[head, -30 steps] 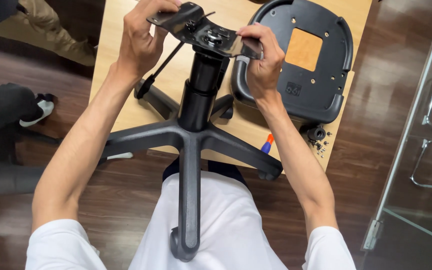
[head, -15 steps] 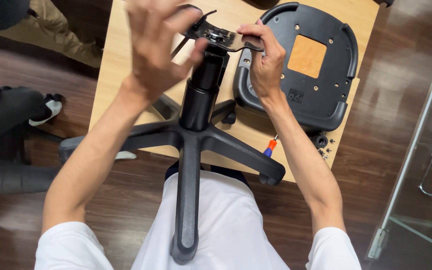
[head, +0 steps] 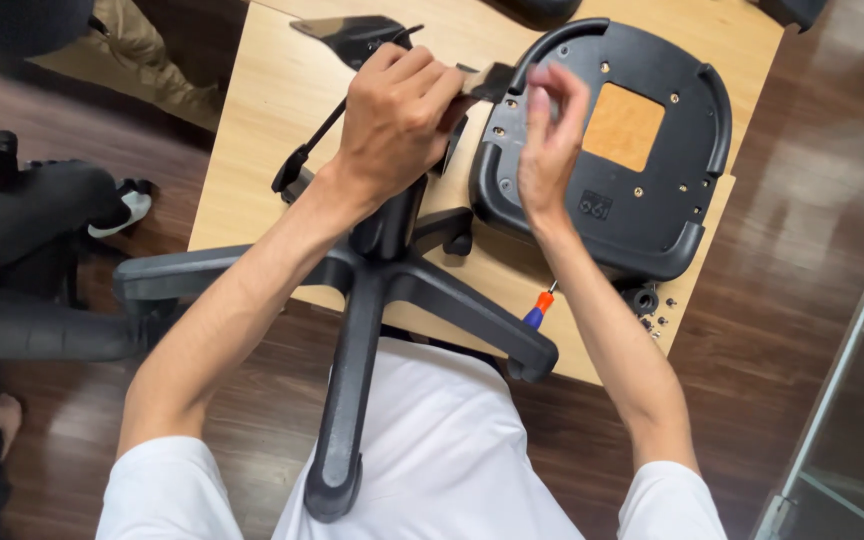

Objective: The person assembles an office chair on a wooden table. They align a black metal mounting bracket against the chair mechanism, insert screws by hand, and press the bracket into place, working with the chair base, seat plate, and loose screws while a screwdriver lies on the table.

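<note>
Black five-star chair base (head: pixel 372 300), centre frame, its metal mechanism plate (head: pixel 362 38) gripped by closed left hand (head: pixel 397 120); right hand (head: pixel 549 135) half-open, empty; seat pan (head: pixel 642 210) unattached on wooden table (head: pixel 262 130), upper right.

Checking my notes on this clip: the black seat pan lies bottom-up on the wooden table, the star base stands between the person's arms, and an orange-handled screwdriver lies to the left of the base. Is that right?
Not quite. The head view shows the orange-handled screwdriver to the right of the star base, under the right forearm near the table edge. The black seat pan does lie bottom-up on the table.
</note>
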